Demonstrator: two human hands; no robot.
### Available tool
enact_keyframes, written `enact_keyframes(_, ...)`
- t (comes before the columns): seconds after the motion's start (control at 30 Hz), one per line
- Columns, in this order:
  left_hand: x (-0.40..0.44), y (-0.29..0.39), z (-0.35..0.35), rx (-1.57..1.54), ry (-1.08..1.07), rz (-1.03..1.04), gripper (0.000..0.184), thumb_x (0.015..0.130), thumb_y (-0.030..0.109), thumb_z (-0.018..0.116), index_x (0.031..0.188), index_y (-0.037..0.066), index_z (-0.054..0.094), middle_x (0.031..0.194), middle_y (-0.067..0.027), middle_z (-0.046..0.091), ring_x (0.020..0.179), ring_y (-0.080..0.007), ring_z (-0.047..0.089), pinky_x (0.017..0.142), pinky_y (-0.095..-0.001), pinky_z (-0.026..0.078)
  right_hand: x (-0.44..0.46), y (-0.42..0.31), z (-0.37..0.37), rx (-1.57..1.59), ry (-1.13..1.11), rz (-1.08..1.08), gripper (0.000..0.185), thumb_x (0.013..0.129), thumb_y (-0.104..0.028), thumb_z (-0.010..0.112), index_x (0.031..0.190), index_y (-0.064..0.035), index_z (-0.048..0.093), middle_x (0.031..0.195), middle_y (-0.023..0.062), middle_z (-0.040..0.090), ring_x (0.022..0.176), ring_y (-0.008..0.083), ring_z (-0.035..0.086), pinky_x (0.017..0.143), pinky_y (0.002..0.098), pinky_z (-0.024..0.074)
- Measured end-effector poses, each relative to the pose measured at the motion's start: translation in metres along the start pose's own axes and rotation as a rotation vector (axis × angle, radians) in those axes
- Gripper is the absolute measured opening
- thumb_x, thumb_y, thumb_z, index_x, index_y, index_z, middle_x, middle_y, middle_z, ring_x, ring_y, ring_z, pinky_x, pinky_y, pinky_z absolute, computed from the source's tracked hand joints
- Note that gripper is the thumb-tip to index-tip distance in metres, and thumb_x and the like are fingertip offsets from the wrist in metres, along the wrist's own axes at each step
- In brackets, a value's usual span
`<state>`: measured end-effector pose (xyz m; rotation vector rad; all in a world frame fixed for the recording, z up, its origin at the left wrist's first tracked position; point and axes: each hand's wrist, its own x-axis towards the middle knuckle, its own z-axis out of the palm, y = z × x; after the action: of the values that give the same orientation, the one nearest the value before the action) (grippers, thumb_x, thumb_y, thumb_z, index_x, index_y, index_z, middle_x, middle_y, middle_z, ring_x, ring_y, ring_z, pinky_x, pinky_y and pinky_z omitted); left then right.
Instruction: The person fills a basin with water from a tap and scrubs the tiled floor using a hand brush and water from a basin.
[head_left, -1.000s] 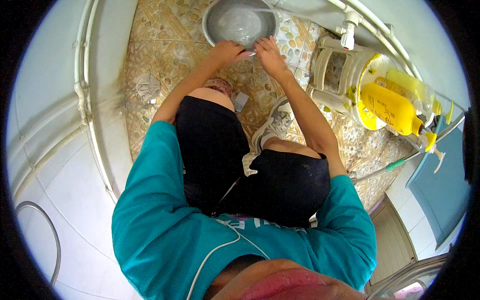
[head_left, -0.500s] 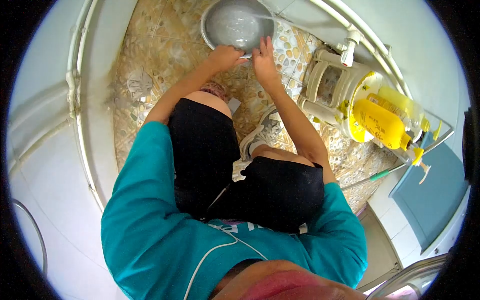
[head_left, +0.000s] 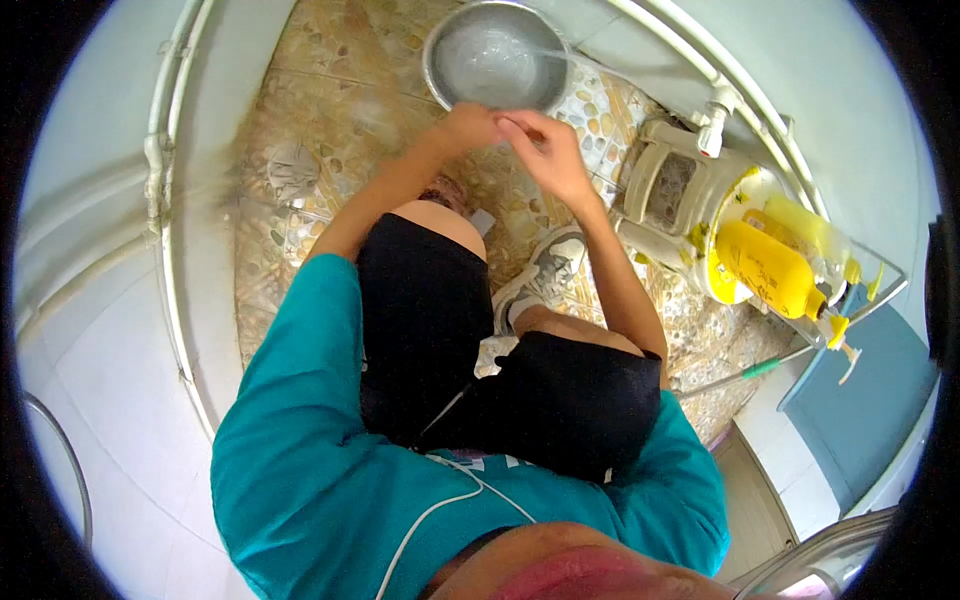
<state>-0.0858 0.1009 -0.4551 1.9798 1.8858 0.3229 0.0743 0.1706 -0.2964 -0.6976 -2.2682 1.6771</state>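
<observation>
A round grey metal basin [head_left: 436, 72] stands on the floor in front of me, and a thin stream of water runs into it from the right. Just this side of its near rim, my left hand [head_left: 470, 128] is closed and blurred by motion. My right hand [head_left: 550, 152] meets it at the fingertips, its fingers bent inward and closed against the left. What lies between the fingers, if anything, is too small or hidden to make out.
A grey rag [head_left: 292, 172] lies on the pebble-patterned floor at left. White pipes with a tap [head_left: 716, 122] run along the right wall. A cream plastic stool [head_left: 650, 180] stands below, beside a yellow bottle [head_left: 765, 268] in a rack. My shoe [head_left: 548, 270] is between the knees.
Both hands have drawn back from the basin's rim toward me and come together. The right fingers, stretched out before, are now bent in. The whole view has shifted slightly.
</observation>
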Motion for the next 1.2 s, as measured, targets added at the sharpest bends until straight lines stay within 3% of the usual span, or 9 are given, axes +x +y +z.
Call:
enact_keyframes(0.03,-0.001,-0.001,0.000,-0.094,0.036,0.080,0.042,0.095,0.045,0.050,0.092,0.007,0.067,0.078,-0.0158,0.068,0.072,-0.0370,0.066,0.065,-0.0472,0.053,-0.009,-0.039,-0.005,0.296,-0.068,0.034,0.030,0.093,-0.014,0.055,0.117,0.0020,0.063,0.079,0.0104,0.067,0.072,0.0185,0.066,0.068,0.0285,0.0505)
enact_keyframes(0.07,-0.001,-0.001,0.000,-0.189,0.072,0.162,0.043,0.095,0.046,0.050,0.091,0.006,0.067,0.077,-0.0165,0.067,0.072,-0.0373,0.066,0.065,-0.0472,0.052,-0.014,-0.071,-0.019,0.423,-0.206,-0.039,0.040,0.096,-0.027,0.055,0.119,0.0049,0.061,0.075,0.0081,0.064,0.067,0.0159,0.062,0.062,0.0276,0.0486)
enact_keyframes(0.13,0.000,0.010,-0.007,-0.075,0.034,0.068,0.045,0.095,0.047,0.050,0.090,0.006,0.067,0.076,-0.0170,0.067,0.073,-0.0373,0.066,0.065,-0.0476,0.052,-0.028,-0.139,-0.042,0.668,-0.355,-0.167,0.067,0.097,-0.053,0.050,0.120,0.0096,0.057,0.059,0.0008,0.052,0.048,0.0109,0.049,0.045,0.0273,0.0413)
enact_keyframes(0.23,0.002,0.014,-0.003,-0.009,-0.014,0.007,0.047,0.095,0.048,0.050,0.089,0.005,0.066,0.075,-0.0182,0.067,0.074,-0.0378,0.066,0.066,-0.0485,0.053,-0.045,-0.213,-0.060,1.009,-0.479,-0.405,0.063,0.097,-0.050,0.050,0.118,0.0092,0.058,0.060,0.0018,0.052,0.049,0.0115,0.049,0.045,0.0274,0.0415)
enact_keyframes(0.37,0.004,0.016,-0.012,0.039,-0.007,-0.018,0.045,0.095,0.047,0.051,0.089,0.005,0.067,0.076,-0.0179,0.067,0.075,-0.0376,0.067,0.067,-0.0485,0.053,-0.052,-0.249,-0.058,1.233,-0.573,-0.551,0.059,0.097,-0.046,0.050,0.116,0.0086,0.059,0.062,0.0032,0.053,0.049,0.0123,0.050,0.045,0.0274,0.0417)
enact_keyframes(0.53,0.004,0.013,-0.012,-0.018,-0.017,-0.027,0.044,0.094,0.047,0.052,0.089,0.005,0.067,0.076,-0.0178,0.068,0.076,-0.0372,0.067,0.069,-0.0486,0.053,-0.052,-0.258,-0.057,1.337,-0.622,-0.573,0.053,0.097,-0.042,0.050,0.113,0.0080,0.060,0.064,0.0048,0.055,0.050,0.0134,0.051,0.045,0.0275,0.0420)
enact_keyframes(0.6,0.007,0.011,-0.014,-0.004,-0.137,-0.029,0.044,0.094,0.049,0.050,0.096,0.008,0.065,0.080,-0.0205,0.067,0.078,-0.0402,0.067,0.072,-0.0523,0.053,-0.051,-0.260,-0.054,1.363,-0.635,-0.570,0.051,0.097,-0.040,0.050,0.112,0.0077,0.061,0.065,0.0055,0.055,0.050,0.0138,0.051,0.045,0.0276,0.0422)
enact_keyframes(0.9,0.004,0.012,-0.009,-0.010,-0.003,-0.012,0.044,0.093,0.049,0.051,0.093,0.008,0.066,0.080,-0.0196,0.067,0.077,-0.0387,0.067,0.070,-0.0509,0.054,-0.055,-0.260,-0.054,1.449,-0.650,-0.576,0.041,0.098,-0.031,0.050,0.107,0.0064,0.064,0.068,0.0084,0.057,0.051,0.0157,0.053,0.045,0.0278,0.0428)
enact_keyframes(1.2,0.004,0.014,-0.015,-0.031,-0.081,-0.046,0.046,0.094,0.047,0.052,0.091,0.005,0.068,0.079,-0.0190,0.068,0.079,-0.0379,0.066,0.071,-0.0486,0.053,-0.056,-0.260,-0.055,1.492,-0.630,-0.608,0.033,0.098,-0.023,0.050,0.102,0.0052,0.066,0.071,0.0114,0.060,0.052,0.0176,0.055,0.045,0.0280,0.0434)
